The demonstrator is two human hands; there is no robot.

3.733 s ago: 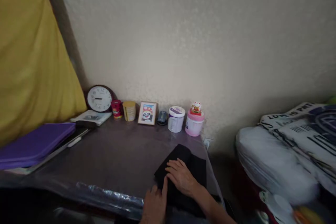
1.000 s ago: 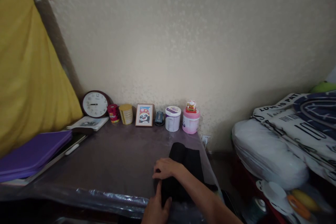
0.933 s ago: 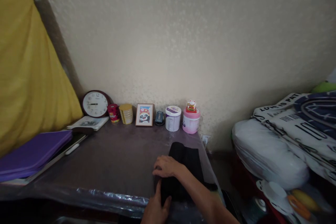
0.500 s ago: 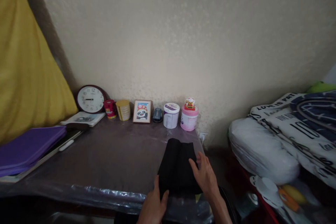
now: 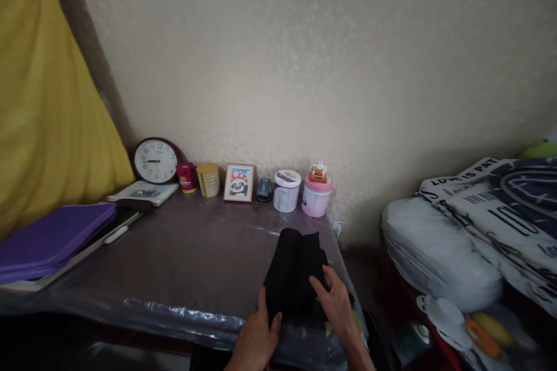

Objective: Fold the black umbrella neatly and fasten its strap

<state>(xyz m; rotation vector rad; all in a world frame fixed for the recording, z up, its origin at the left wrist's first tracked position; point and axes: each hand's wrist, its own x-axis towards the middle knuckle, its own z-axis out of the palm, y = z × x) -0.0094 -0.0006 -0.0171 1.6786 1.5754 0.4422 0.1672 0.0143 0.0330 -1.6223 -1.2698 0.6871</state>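
A black cloth (image 5: 289, 272) lies near the right front corner of the table, its left part folded over into a thick roll and its right part flatter. My left hand (image 5: 256, 330) holds the near left corner, index finger along the side and thumb on the near edge. At the right edge, my right hand (image 5: 335, 298) has its fingers closed on the cloth, with the thumb lying over it. The fingertips of both hands are partly hidden by the dark fabric.
Along the wall stand a clock (image 5: 155, 161), a red can (image 5: 187, 178), a yellow-lidded container (image 5: 208, 180), a panda picture frame (image 5: 239, 183), a white tub (image 5: 287, 192) and a pink tub (image 5: 317, 197). Purple folders (image 5: 56, 237) lie left. Bagged bedding (image 5: 439, 249) is right, beyond the table edge.
My right hand has moved down and left and closed on the cloth's right side, where the flap now sits differently. The left hand stays at its corner. The view has shifted slightly.
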